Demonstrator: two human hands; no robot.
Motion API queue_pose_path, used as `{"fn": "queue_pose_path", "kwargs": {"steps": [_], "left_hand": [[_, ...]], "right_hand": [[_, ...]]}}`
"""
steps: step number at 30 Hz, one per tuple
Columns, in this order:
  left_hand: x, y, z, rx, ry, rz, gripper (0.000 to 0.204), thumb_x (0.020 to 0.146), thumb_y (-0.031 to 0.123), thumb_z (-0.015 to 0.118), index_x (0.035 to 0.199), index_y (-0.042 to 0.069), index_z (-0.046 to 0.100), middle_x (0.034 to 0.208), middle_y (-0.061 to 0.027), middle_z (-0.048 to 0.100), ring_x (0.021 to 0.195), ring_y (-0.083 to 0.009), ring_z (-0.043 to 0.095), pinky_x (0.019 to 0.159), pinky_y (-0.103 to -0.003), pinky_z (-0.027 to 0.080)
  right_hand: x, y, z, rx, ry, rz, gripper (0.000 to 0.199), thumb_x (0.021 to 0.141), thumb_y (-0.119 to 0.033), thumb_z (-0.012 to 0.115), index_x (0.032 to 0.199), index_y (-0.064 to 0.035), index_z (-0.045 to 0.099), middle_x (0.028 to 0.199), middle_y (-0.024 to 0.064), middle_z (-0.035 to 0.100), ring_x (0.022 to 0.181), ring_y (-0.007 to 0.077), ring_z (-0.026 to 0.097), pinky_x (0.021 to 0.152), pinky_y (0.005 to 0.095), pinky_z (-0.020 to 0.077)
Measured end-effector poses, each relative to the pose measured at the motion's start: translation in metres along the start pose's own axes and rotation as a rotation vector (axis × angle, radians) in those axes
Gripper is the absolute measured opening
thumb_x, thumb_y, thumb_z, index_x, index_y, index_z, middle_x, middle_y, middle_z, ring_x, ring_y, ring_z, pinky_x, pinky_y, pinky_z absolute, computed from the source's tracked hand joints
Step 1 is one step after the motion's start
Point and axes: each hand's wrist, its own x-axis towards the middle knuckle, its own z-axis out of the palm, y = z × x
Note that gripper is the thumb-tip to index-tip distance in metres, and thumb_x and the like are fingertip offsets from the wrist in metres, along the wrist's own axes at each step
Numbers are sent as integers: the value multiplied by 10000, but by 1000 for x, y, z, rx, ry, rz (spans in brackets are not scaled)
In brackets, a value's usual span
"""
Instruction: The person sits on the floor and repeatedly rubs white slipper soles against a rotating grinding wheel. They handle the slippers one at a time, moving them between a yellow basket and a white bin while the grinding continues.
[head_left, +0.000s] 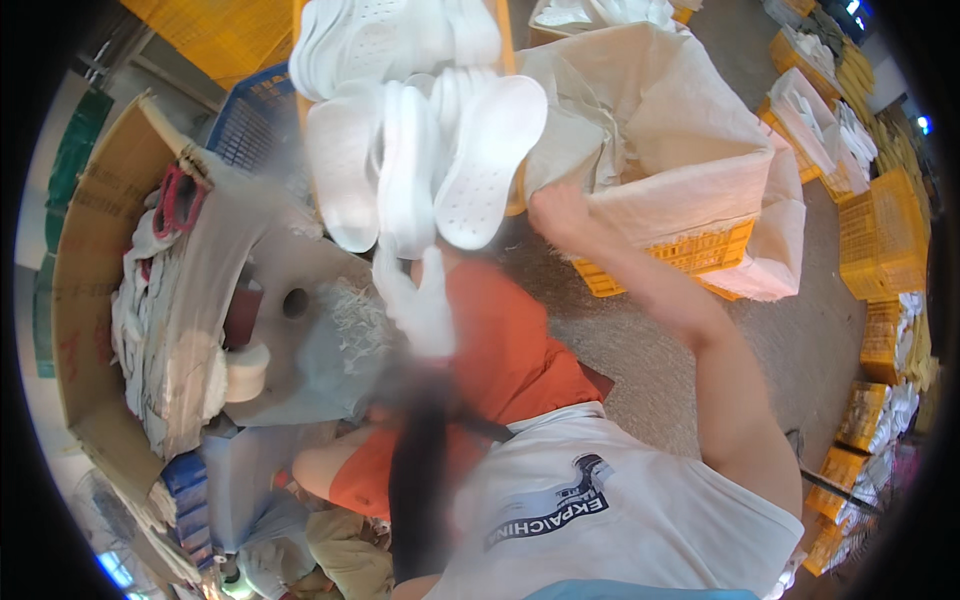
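Observation:
My left hand (418,305), in a white glove, reaches up to the lower ends of several white shoe soles (405,170). Its thumb and fingers are apart, just under the middle soles, and I see nothing clearly held. The soles lie bundled on a yellow crate (519,195), some with small holes in the forefoot. My bare right hand (560,212) is closed at the near left corner of a large yellow crate (690,248) with a pale cloth liner (690,190). Its fingers curl over the liner's edge, partly hidden.
On my left stands a machine with a grey table (310,270), littered with white trimmings (362,318). Behind it, a cardboard box (85,270) holds pale cloth pieces. A blue crate (250,125) sits farther off. Stacked yellow crates (883,235) line the right side.

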Motion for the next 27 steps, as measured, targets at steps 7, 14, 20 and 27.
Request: {"fn": "queue_pose_path", "kwargs": {"steps": [7, 14, 20, 27], "left_hand": [[31, 26, 97, 842, -483, 641, 1022, 802, 657, 743, 1554, 39, 432, 1547, -229, 479, 1460, -397, 399, 1201, -564, 300], [45, 18, 122, 810, -483, 399, 901, 856, 456, 730, 1539, -36, 409, 1559, -318, 410, 1402, -485, 446, 1161, -526, 374], [93, 7, 108, 523, -717, 155, 944, 799, 293, 804, 1565, -51, 372, 1509, -272, 470, 1348, -404, 518, 1078, -451, 469], [110, 2, 69, -509, -787, -328, 782, 907, 94, 694, 1575, -91, 332, 1489, -212, 527, 1357, -251, 534, 1137, -359, 431]], "right_hand": [[-19, 3, 62, 247, 105, 150, 169, 847, -148, 645, 835, -31, 767, 864, 217, 743, 832, 406, 729, 760, 509, 575], [-89, -24, 223, 466, -231, 291, 223, 854, -184, 648, 857, 17, 745, 928, 275, 724, 872, 425, 721, 774, 516, 570], [-118, -59, 268, 2042, -507, 470, 351, 904, -353, 701, 1046, -47, 797, 1023, 230, 754, 931, 356, 726, 829, 476, 557], [-32, -7, 62, 1207, 445, 244, 502, 1000, -351, 654, 1378, -24, 613, 1258, 190, 715, 1137, 277, 690, 1006, 419, 511]]}}
